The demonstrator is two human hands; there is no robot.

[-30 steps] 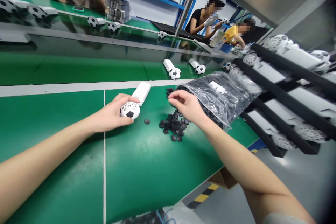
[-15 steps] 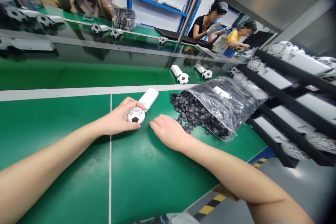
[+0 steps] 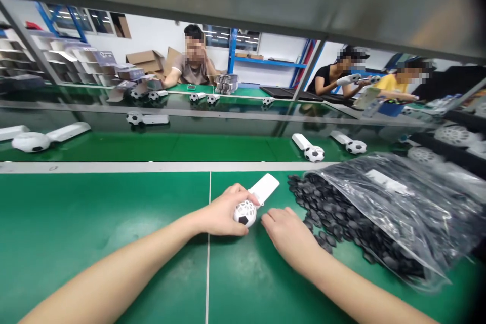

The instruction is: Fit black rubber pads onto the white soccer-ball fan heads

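Left hand (image 3: 227,211) grasps a round, white, lattice-topped plastic ball (image 3: 246,213) near centre, seemingly part-finished.
One black pentagonal panel (image 3: 243,220) is seated; upper openings (image 3: 247,206) look bare. Right hand (image 3: 289,235), curled just right: cannot tell if holding anything.

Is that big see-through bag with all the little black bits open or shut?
Open: the bag has a gaping mouth, and black pieces lie spread out of it onto the green table, near the right hand.

I see the left forearm (image 3: 148,255) and right forearm (image 3: 353,283) angled inward, the left hand (image 3: 224,212) curved in a grip, thumb (image 3: 238,230) below fingers (image 3: 243,194), the right hand (image 3: 289,237) nearby, knuckles up, fingers bent.
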